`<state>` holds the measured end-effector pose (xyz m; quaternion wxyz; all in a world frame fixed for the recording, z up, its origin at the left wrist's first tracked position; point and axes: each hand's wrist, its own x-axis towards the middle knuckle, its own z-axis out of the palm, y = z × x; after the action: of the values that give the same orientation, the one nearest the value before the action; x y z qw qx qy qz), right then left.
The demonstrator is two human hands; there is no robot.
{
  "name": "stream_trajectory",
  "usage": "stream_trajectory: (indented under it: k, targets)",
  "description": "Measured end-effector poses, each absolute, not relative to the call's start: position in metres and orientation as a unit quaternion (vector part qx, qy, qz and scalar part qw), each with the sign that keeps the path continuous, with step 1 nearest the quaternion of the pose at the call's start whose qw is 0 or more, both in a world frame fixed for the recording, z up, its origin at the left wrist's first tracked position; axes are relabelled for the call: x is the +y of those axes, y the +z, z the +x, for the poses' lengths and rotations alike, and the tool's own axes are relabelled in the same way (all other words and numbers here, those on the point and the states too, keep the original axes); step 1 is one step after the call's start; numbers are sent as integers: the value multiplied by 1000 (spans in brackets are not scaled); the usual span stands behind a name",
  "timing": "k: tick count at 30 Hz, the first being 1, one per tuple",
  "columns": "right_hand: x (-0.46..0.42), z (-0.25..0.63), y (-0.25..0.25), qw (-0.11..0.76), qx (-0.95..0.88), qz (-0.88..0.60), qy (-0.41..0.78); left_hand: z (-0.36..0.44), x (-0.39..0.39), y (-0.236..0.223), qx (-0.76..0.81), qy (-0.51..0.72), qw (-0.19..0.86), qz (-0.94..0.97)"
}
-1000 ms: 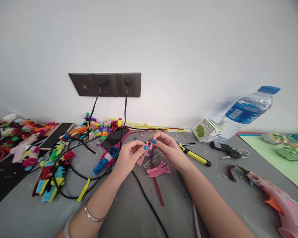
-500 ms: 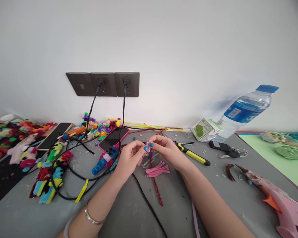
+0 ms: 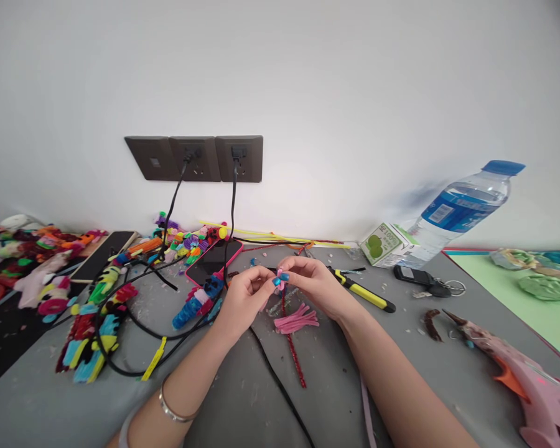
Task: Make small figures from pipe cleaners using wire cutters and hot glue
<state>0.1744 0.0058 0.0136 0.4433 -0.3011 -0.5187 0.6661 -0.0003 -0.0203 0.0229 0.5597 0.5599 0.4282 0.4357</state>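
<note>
A small pink pipe-cleaner piece (image 3: 280, 279) was held between both hands just above the grey table (image 3: 51, 410), directly above the bundle of cut pink strips (image 3: 297, 320) lying there. The left hand (image 3: 245, 297) was seen with thumb and forefinger pinched narrowly on the piece from the near-left side of the bundle; the right hand (image 3: 310, 283) was closed on it from the far-right side, its fingertips meeting those of the left. How much of the piece lay inside the pinch could not be told, since it was mostly hidden by the fingers.

The step in hand was judged to be the bending or twisting of the short piece into shape. It would be done best if the piece were gripped close to the bend by one hand and turned in small amounts by the other, so that the wire core was not kinked and the fuzz not stripped. Both wrists were best kept low over the bundle so that a dropped piece would land among its fellows.

A dark red pipe cleaner (image 3: 293, 348) lay just nearer than the bundle, a yellow utility knife (image 3: 361, 294) to its right, a phone in a pink case (image 3: 212, 260) beyond it to the left, and a pink glue gun (image 3: 527, 373) well off to the right.
</note>
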Motion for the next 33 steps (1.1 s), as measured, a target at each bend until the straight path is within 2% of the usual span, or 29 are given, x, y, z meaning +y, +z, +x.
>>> stream_trajectory:
  k: [8, 14, 16, 22, 33]
  targets:
    - [3, 175, 20, 425, -506, -316, 681, -2, -18, 20, 410, 426, 575, 565]
    - [4, 171, 20, 479, -464, -338, 664, -1, -19, 17, 406, 439, 568, 566]
    - [5, 170, 19, 494, -454, -349, 654, 0, -20, 17, 418, 442, 529, 591]
    - [3, 158, 15, 518, -434, -355, 646, 2, -24, 16, 477, 458, 286, 693]
    - [-3, 146, 18, 510, -428, -365, 650, 0, -25, 15, 471, 467, 164, 730]
